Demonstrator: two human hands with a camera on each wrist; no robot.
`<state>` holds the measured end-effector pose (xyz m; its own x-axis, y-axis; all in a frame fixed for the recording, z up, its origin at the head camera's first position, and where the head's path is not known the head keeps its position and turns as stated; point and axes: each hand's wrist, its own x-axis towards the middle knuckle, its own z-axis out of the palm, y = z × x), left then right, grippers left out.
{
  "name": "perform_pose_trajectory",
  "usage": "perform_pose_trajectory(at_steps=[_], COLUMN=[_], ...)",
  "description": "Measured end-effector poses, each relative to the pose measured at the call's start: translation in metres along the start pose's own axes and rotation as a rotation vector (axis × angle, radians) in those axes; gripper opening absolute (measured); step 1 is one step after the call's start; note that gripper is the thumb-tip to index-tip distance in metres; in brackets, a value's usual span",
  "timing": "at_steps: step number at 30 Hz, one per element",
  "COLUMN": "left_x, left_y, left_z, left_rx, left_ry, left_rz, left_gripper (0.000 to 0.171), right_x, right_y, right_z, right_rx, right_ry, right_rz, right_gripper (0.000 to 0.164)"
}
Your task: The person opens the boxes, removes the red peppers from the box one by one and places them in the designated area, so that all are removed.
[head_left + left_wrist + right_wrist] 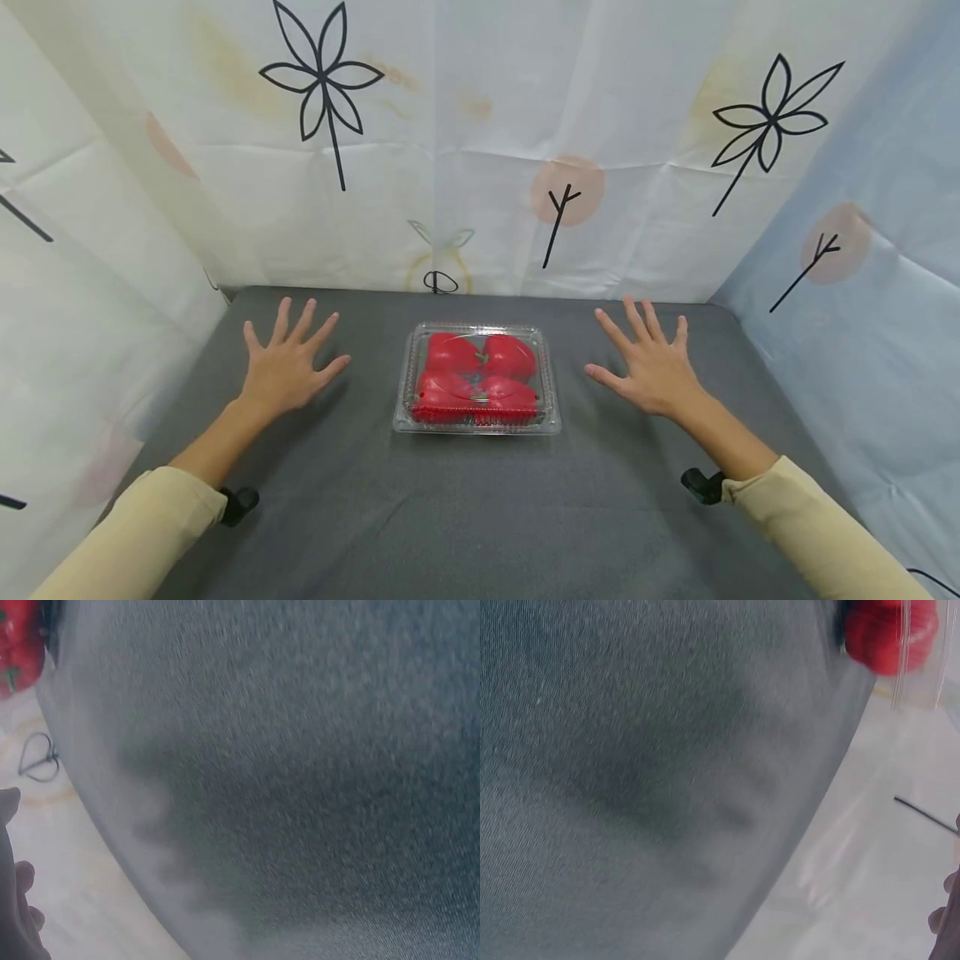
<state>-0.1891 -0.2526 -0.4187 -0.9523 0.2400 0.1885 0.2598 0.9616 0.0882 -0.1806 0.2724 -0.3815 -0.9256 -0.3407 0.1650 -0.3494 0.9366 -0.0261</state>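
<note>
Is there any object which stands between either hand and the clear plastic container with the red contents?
Nothing visible does. From the left hand and from the right hand, just grey tabletop shows up to the near side of the clear plastic container.

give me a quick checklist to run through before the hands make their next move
1. Left hand free: ok, fingers spread, holding nothing.
2. Right hand free: ok, fingers spread, holding nothing.
3. Clear plastic container within likely reach: ok, it sits between the hands, touching neither.
4. Container resting flat on the gray table: ok, it looks level.
5. Red items inside the container: ok, four show.
6. Container fastened: cannot tell, its edges are too fine to make out.
</note>
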Motion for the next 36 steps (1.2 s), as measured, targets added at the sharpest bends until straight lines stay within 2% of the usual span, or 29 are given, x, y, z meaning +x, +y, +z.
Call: perform_pose_trajectory(at_steps=[5, 9, 14, 23, 29, 36], left_x=[-0.004, -0.007, -0.01, -0.013, -0.016, -0.018], left_y=[0.011, 0.018, 0.027, 0.037, 0.04, 0.043], left_z=[-0.001, 0.0, 0.002, 0.005, 0.007, 0.011], left_rx=[-0.036, -0.071, -0.108, -0.217, -0.301, -0.398], left_ry=[0.005, -0.025, -0.078, -0.2, -0.286, -0.307], left_rz=[0.043, 0.074, 0.125, 0.281, 0.307, 0.308], left_gripper=[0.074, 0.074, 0.074, 0.072, 0.072, 0.076], right_x=[-0.001, 0.0, 0.0, 0.001, 0.001, 0.0], right_y=[-0.013, -0.021, -0.031, -0.05, -0.062, -0.07], right_z=[-0.001, -0.001, -0.001, 0.0, 0.0, 0.002], right_rx=[0.0, 0.007, 0.032, 0.014, 0.016, 0.023], right_ry=[0.005, 0.006, 0.004, -0.02, -0.056, -0.024], right_rz=[-0.07, -0.121, -0.192, -0.328, -0.418, -0.507], right_gripper=[0.084, 0.083, 0.084, 0.082, 0.078, 0.075])
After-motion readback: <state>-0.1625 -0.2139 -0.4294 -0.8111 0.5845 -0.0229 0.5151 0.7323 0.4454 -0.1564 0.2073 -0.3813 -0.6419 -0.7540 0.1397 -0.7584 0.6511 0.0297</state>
